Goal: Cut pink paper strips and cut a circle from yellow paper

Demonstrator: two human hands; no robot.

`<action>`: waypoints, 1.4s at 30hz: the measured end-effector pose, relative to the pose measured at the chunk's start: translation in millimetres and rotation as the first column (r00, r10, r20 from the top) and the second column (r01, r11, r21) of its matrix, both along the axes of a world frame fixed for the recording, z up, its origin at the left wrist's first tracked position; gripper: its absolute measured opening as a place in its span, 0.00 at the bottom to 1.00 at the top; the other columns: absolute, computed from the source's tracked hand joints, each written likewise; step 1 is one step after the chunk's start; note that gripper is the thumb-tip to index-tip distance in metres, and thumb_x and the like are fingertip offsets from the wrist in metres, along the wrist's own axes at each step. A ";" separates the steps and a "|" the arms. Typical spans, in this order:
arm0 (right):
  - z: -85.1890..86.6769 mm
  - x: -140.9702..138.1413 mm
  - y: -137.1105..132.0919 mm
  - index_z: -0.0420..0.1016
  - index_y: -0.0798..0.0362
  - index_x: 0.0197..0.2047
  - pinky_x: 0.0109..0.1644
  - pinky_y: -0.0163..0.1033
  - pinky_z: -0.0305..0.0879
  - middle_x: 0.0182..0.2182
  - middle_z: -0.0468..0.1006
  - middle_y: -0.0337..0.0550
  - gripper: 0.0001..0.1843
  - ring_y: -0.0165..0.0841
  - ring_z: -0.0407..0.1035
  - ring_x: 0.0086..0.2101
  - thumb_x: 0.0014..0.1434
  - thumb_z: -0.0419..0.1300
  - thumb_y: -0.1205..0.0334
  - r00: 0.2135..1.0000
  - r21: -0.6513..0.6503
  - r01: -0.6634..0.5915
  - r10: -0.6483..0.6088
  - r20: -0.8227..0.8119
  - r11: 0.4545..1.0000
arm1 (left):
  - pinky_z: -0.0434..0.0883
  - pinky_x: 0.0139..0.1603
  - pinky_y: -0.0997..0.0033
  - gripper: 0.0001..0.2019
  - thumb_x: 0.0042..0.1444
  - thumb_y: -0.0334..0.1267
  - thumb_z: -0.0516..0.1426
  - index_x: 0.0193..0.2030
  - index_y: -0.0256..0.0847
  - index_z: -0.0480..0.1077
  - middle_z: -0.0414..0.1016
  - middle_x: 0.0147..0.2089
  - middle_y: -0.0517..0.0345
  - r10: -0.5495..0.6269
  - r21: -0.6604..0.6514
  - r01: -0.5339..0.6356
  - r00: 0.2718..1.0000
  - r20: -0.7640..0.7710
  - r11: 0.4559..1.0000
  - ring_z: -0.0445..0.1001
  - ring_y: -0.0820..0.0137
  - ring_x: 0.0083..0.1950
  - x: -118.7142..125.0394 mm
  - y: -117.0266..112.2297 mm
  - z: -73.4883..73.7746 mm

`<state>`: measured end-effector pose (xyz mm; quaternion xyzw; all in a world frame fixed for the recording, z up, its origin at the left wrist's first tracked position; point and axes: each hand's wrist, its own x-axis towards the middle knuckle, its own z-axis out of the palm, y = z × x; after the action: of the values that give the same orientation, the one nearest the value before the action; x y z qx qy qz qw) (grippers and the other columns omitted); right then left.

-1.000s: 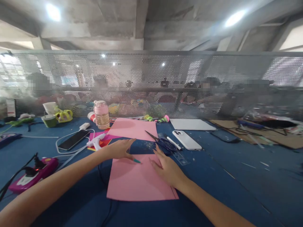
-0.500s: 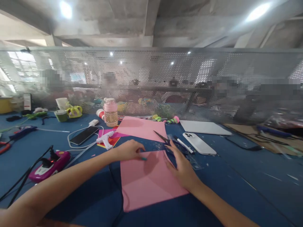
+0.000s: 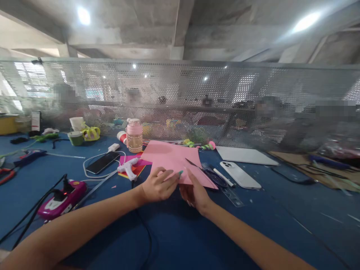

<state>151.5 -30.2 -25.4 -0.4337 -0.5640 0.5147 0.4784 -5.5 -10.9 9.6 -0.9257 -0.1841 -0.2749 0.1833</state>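
A pink sheet (image 3: 172,160) is spread from the fingers (image 3: 195,181) toward the far edge of the worktop (image 3: 180,234), clamped in the right hand (image 3: 197,195); the grip of the left hand (image 3: 159,186) cannot be told.

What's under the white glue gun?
Magenta paper and red paper peek out around the glue gun. Whatever lies directly beneath its body is covered, so I can't see that part.
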 end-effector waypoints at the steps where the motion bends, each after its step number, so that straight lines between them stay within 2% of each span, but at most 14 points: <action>1: -2.5 0.6 1.6 0.55 0.51 0.10 0.11 0.31 0.42 0.04 0.52 0.33 0.34 0.24 0.48 0.08 0.48 0.41 0.30 0.999 -0.040 0.018 -0.019 -0.031 0.999 | 0.68 0.43 0.60 0.17 0.59 0.28 0.43 0.40 0.43 0.72 0.75 0.46 0.52 0.002 -0.035 -0.002 1.000 -0.010 0.999 0.72 0.65 0.47 -0.6 2.4 -5.5; 5: -0.7 14.7 1.0 0.49 0.51 0.07 0.12 0.30 0.39 0.04 0.45 0.28 0.33 0.20 0.41 0.09 0.42 0.55 0.33 0.985 -0.162 0.071 -0.095 -0.144 0.984 | 0.66 0.45 0.55 0.17 0.61 0.32 0.42 0.47 0.44 0.69 0.74 0.48 0.53 0.083 -0.163 -0.088 0.996 -0.039 0.983 0.71 0.62 0.49 -6.4 16.3 -14.4; 10: 9.2 44.4 9.8 0.49 0.51 0.07 0.12 0.30 0.37 0.04 0.45 0.29 0.32 0.20 0.40 0.08 0.42 0.56 0.35 0.968 -0.109 0.155 -0.172 -0.180 0.982 | 0.60 0.52 0.50 0.17 0.60 0.35 0.42 0.45 0.44 0.71 0.72 0.50 0.51 0.284 -0.270 -0.259 0.957 0.059 0.927 0.66 0.58 0.54 -16.1 38.0 -10.9; 13: 10.1 56.9 17.0 0.52 0.51 0.07 0.12 0.30 0.40 0.04 0.48 0.30 0.31 0.20 0.41 0.09 0.42 0.57 0.37 0.967 -0.096 0.165 -0.180 -0.180 0.982 | 0.59 0.53 0.50 0.12 0.58 0.36 0.47 0.42 0.41 0.70 0.73 0.47 0.48 0.468 -0.391 -0.352 0.846 0.256 0.851 0.68 0.58 0.52 -15.1 45.1 -10.7; 15: 9.1 59.1 19.1 0.63 0.51 0.13 0.13 0.31 0.49 0.08 0.59 0.33 0.27 0.23 0.50 0.10 0.45 0.55 0.37 0.965 -0.047 0.209 -0.214 -0.152 0.977 | 0.60 0.54 0.53 0.12 0.56 0.37 0.50 0.46 0.40 0.66 0.70 0.49 0.47 0.533 -0.559 -0.258 0.740 0.410 0.788 0.67 0.60 0.52 -8.9 44.1 -14.0; 19: 7.1 53.9 15.1 0.71 0.52 0.43 0.39 0.43 0.68 0.31 0.77 0.45 0.37 0.36 0.71 0.30 0.47 0.45 0.29 0.972 0.155 0.234 -0.229 -0.052 0.960 | 0.65 0.51 0.58 0.20 0.54 0.42 0.52 0.52 0.39 0.56 0.63 0.53 0.46 0.633 -0.812 0.201 0.534 0.560 0.548 0.66 0.64 0.52 11.0 32.5 -26.7; 22: 7.6 50.0 4.3 0.63 0.51 0.55 0.56 0.51 0.56 0.49 0.71 0.49 0.46 0.43 0.65 0.49 0.46 0.37 0.26 0.984 0.166 0.102 -0.123 0.127 0.981 | 0.69 0.47 0.61 0.18 0.54 0.46 0.52 0.49 0.38 0.61 0.68 0.48 0.47 0.532 -0.834 0.429 0.643 0.551 0.346 0.71 0.65 0.46 22.0 21.5 -32.2; 25: 9.9 48.2 -8.2 0.62 0.46 0.57 0.62 0.52 0.41 0.58 0.60 0.42 0.43 0.43 0.47 0.60 0.47 0.40 0.27 0.950 0.058 0.011 -0.028 0.312 0.998 | 0.65 0.52 0.57 0.24 0.47 0.52 0.57 0.46 0.37 0.66 0.71 0.47 0.46 0.339 -0.719 0.694 0.684 0.645 -0.034 0.69 0.59 0.50 25.0 13.7 -31.1; 27: 11.7 46.9 -13.2 0.64 0.43 0.56 0.63 0.52 0.36 0.59 0.59 0.38 0.41 0.43 0.42 0.61 0.46 0.44 0.28 0.939 0.031 -0.028 0.016 0.344 0.999 | 0.62 0.54 0.54 0.27 0.42 0.52 0.61 0.46 0.37 0.68 0.71 0.48 0.46 0.308 -0.661 0.731 0.676 0.669 -0.167 0.67 0.56 0.52 24.5 11.3 -29.5; 30: 13.5 44.2 -12.6 0.68 0.44 0.52 0.62 0.52 0.41 0.54 0.66 0.39 0.36 0.44 0.49 0.59 0.46 0.51 0.32 0.964 0.051 -0.048 0.033 0.262 0.998 | 0.62 0.53 0.54 0.22 0.44 0.49 0.61 0.44 0.37 0.70 0.73 0.45 0.47 0.395 -0.651 0.727 0.676 0.622 -0.219 0.68 0.55 0.51 23.8 11.4 -27.5; 32: 14.3 42.4 -7.8 0.73 0.49 0.48 0.59 0.51 0.53 0.45 0.75 0.44 0.32 0.45 0.60 0.53 0.46 0.56 0.37 0.988 0.092 0.061 -0.073 0.136 0.994 | 0.63 0.52 0.55 0.19 0.50 0.46 0.58 0.46 0.38 0.68 0.74 0.44 0.48 0.498 -0.627 0.745 0.642 0.583 -0.226 0.70 0.57 0.50 23.7 12.9 -25.8; 37: 20.1 43.7 7.6 0.72 0.55 0.39 0.31 0.44 0.73 0.18 0.76 0.38 0.23 0.39 0.74 0.24 0.42 0.64 0.49 0.912 0.006 0.300 -0.285 -0.295 0.954 | 0.66 0.47 0.60 0.17 0.60 0.40 0.46 0.55 0.38 0.59 0.77 0.36 0.49 0.600 -0.580 0.779 0.588 0.543 -0.239 0.75 0.63 0.42 21.9 15.4 -19.0; 40: 23.1 48.6 12.6 0.69 0.56 0.34 0.20 0.36 0.70 0.13 0.72 0.35 0.13 0.32 0.69 0.15 0.46 0.63 0.58 0.920 -0.206 0.283 -0.326 -0.218 0.937 | 0.68 0.43 0.61 0.15 0.60 0.36 0.46 0.51 0.34 0.62 0.77 0.30 0.49 0.614 -0.587 0.772 0.591 0.523 -0.244 0.76 0.63 0.37 22.1 14.2 -16.3; 42: 22.4 50.9 13.8 0.68 0.57 0.31 0.15 0.32 0.67 0.10 0.69 0.34 0.09 0.30 0.66 0.12 0.47 0.62 0.63 0.937 -0.297 0.281 -0.328 -0.122 0.913 | 0.70 0.40 0.60 0.12 0.59 0.35 0.47 0.47 0.34 0.65 0.77 0.33 0.49 0.665 -0.607 0.772 0.555 0.499 -0.189 0.76 0.64 0.35 23.7 13.5 -15.6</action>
<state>202.4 -16.4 -3.0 -0.5333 -0.3695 0.5420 0.5341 18.2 2.5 -6.0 -0.4242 -0.3196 -0.4215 -0.7350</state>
